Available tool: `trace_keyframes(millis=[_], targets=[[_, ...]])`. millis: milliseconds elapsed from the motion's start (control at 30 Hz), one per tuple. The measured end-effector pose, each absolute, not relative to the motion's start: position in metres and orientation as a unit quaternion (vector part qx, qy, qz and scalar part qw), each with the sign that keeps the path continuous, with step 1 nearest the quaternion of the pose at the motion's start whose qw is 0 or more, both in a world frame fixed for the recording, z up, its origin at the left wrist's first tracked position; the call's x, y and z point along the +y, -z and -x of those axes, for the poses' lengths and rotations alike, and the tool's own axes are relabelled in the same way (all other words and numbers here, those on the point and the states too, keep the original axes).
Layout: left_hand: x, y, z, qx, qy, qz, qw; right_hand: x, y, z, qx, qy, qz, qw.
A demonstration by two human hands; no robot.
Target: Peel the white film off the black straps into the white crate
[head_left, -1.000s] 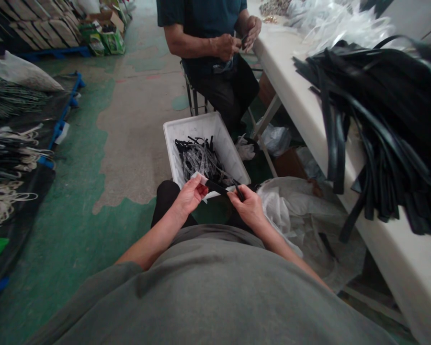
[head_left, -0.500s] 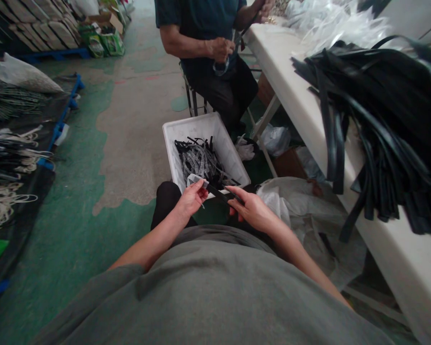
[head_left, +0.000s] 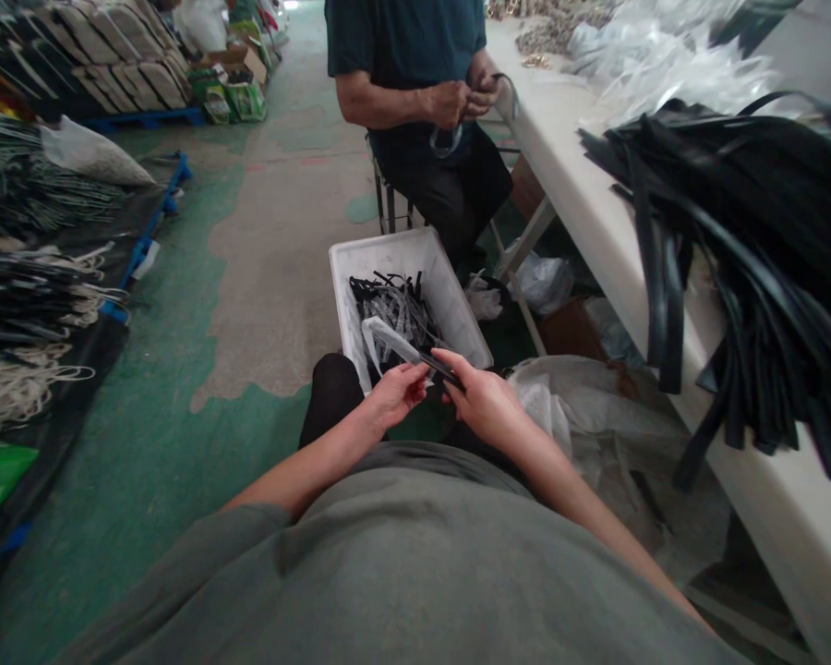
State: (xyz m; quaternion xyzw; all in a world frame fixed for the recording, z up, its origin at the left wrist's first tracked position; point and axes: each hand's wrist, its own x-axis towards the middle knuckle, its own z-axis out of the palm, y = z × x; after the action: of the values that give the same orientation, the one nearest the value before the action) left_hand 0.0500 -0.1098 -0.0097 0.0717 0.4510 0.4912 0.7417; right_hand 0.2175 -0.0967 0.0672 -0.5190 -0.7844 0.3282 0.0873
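Note:
My right hand (head_left: 483,399) is closed around a narrow black strap (head_left: 444,368), which points up and to the left. A clear plastic sleeve (head_left: 393,340) reaches from the strap's far end out over a white bin (head_left: 457,319). Just beneath that junction, my left hand (head_left: 396,395) has its fingers pinched together on the sleeve, close to the right fingertips. The exact pinch point is partly hidden by the fingers. Inside the bin lie loose black strips and crumpled clear plastic strips (head_left: 403,309).
Black straps (head_left: 748,240) are heaped on the white table (head_left: 560,175) at right, some hanging over its edge. Across from me a seated person (head_left: 408,55) handles a strap. A pale sack (head_left: 596,416) lies under the table. Bundled goods fill a pallet (head_left: 145,231) at left.
My left hand has moved right, close to my right hand. The plastic sleeve now stretches up-left from the strap. The other person's hands have come together. The view has shifted slightly left.

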Motion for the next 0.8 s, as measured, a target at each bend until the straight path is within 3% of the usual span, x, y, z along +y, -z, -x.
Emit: trace_keyframes(millis=[200, 400, 567, 800], targets=[[-0.104, 0.002, -0.048, 0.456, -0.526, -0.055, 0.716, -0.092, -0.071, -0.22, -0.751, -0.425, 0.494, 0.107], [-0.1, 0.002, -0.056, 0.417, -0.491, -0.053, 0.763, -0.092, -0.077, -0.218, -0.778, -0.311, 0.538, 0.089], [-0.098, 0.004, -0.052, 0.435, -0.508, -0.049, 0.742, -0.091, -0.08, -0.221, -0.759, -0.396, 0.507, 0.1], [-0.1, 0.002, -0.056, 0.423, -0.484, -0.046, 0.765, -0.086, -0.063, -0.215, -0.767, -0.341, 0.532, 0.111]])
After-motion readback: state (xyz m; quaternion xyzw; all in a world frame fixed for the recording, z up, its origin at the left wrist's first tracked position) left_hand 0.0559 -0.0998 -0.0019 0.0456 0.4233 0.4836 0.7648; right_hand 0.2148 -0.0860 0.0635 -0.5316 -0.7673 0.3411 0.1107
